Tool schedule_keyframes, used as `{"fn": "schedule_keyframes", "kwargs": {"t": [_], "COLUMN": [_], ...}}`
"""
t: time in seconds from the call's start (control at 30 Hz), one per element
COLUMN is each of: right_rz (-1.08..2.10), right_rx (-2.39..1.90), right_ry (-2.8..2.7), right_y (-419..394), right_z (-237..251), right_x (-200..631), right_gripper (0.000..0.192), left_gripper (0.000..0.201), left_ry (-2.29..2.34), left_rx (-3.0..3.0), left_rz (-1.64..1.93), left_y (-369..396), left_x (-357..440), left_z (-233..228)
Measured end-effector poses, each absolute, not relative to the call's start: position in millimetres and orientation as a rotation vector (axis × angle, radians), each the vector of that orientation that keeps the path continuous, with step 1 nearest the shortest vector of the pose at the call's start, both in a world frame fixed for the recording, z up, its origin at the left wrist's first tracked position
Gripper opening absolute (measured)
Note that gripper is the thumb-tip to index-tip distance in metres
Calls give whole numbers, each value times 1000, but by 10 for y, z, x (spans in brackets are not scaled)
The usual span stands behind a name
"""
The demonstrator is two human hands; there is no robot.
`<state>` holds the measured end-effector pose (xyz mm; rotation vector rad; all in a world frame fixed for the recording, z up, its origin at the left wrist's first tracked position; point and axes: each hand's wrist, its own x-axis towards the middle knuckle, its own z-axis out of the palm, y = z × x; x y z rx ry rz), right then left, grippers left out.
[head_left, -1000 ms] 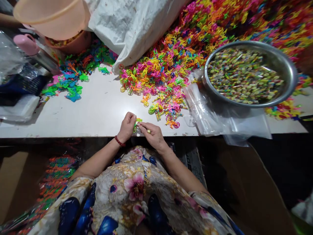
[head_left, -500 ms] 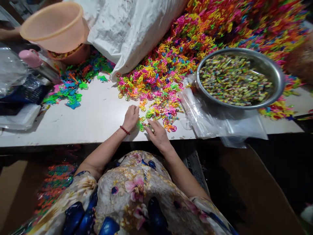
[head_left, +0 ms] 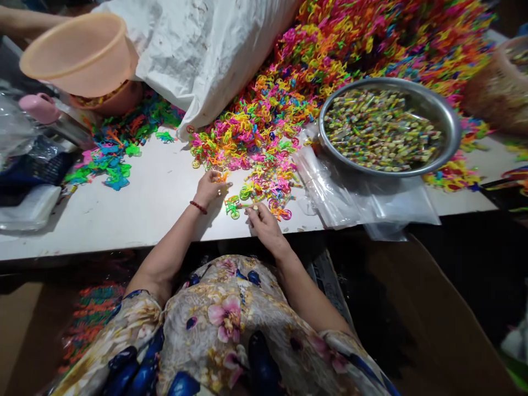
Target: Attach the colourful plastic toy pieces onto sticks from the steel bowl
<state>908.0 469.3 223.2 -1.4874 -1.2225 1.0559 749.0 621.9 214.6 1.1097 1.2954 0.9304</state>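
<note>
My left hand (head_left: 208, 188), with a dark red bead bracelet on its wrist, is closed at the fingertips on a small orange plastic toy (head_left: 223, 176). My right hand (head_left: 266, 225) pinches a small thin stick-like piece (head_left: 251, 207), partly covered by the fingers. Just left of its tip lies a green bicycle-shaped plastic toy (head_left: 233, 208); whether the two are joined I cannot tell. Close beyond both hands spreads a heap of bright plastic toys (head_left: 264, 132), mostly pink, yellow and orange.
A metal basin (head_left: 452, 132) of small wrapped pieces stands right, beside clear plastic bags (head_left: 330, 192). A white sack (head_left: 214, 55) lies behind. At left are a peach tub (head_left: 74, 60), a pink-lidded bottle (head_left: 41, 108) and blue-green toys (head_left: 117, 170). Another person's arm (head_left: 33, 23) reaches in at top left.
My left hand has drawn away to the left from the green toy, with the orange toy now at its fingers. My right hand stays near the green toy. The view has shifted slightly.
</note>
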Motion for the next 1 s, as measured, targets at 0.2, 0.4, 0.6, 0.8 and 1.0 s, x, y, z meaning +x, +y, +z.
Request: {"fn": "schedule_keyframes", "kwargs": {"t": [0.2, 0.4, 0.6, 0.8, 1.0], "right_rz": [1093, 1097, 956, 926, 845], "right_rx": [-1375, -1308, -1304, -1351, -1346], "right_ry": [-1286, -1297, -1307, -1384, -1437], "right_y": [4760, 4797, 4819, 4785, 4722], "right_z": [2288, 2210, 2248, 2260, 2260], "right_x": [8951, 8770, 8720, 8679, 8644], "right_gripper": [44, 36, 29, 28, 26], "left_gripper": [19, 30, 50, 44, 43], "left_ry": [906, 916, 871, 942, 1121], "left_rx": [870, 934, 722, 854, 1052], "left_rz": [1030, 1150, 1096, 1052, 1022], "left_y": [5840, 5520, 5372, 5224, 5131], "left_x": [7126, 7043, 7068, 7165, 7236], "left_z": [2373, 2360, 2334, 2299, 2292]}}
